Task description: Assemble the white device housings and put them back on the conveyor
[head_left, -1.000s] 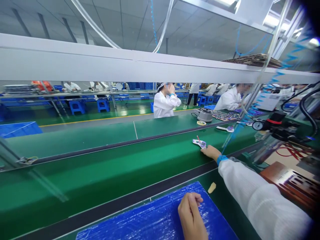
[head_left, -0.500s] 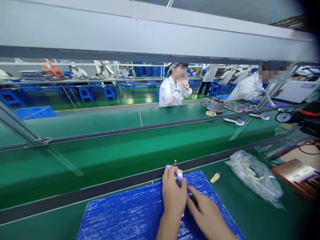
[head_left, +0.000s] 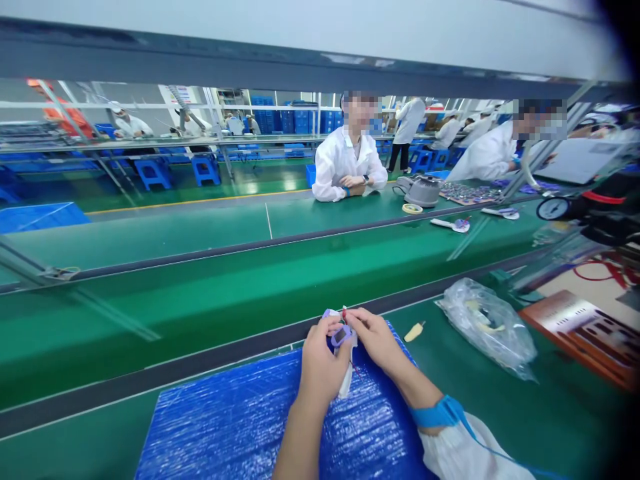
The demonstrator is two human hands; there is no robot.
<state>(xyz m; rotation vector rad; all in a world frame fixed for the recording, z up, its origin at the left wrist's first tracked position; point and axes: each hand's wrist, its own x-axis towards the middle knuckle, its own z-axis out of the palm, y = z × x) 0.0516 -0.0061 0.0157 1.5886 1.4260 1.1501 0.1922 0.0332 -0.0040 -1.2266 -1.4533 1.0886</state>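
Observation:
A white-and-purple handheld device with a small dark screen is held over the blue film-wrapped pad. My left hand is closed around its left side, thumb near the screen. At the device's far end, the fingertips of my right hand pinch a short red wire. A thin red wire also trails beside the white handle. My fingers cover part of the device, and a blue band circles my right wrist.
A small cream-coloured piece and a clear plastic bag lie right of the pad. Beyond runs a green conveyor belt, with similar devices farther along. A person in white sits opposite. A brown fixture stands at right.
My right hand has brought the device from the belt to the pad, where my left hand took hold of it. My right fingers have moved up to the red wire. The person opposite has lowered their hands.

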